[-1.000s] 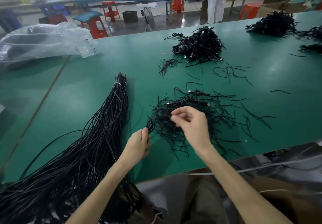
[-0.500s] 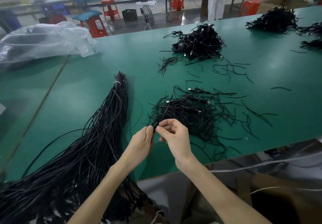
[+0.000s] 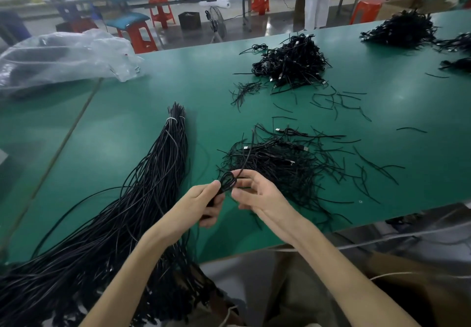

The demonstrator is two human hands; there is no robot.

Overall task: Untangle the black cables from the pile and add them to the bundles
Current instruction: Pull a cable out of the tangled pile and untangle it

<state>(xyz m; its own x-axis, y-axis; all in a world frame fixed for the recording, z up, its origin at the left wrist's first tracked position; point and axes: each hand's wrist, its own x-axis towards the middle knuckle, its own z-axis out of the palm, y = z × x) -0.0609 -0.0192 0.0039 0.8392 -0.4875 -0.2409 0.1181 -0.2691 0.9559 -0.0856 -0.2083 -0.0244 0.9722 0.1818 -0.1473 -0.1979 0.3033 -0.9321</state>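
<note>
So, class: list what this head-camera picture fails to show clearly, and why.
- Head view: the long tied bundle of black cables is cut off by the bottom edge.
- Head view: the looped black cable is partly hidden inside the left hand.
- Head view: the clear plastic bag blurs its contents.

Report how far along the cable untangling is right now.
Done: a big bundle lies on the left, tied with white ties. In hand: the left hand grips a looped cable while the right hand pinches it. Left: the near pile, the far pile and a third pile far right are all tangled.
</note>
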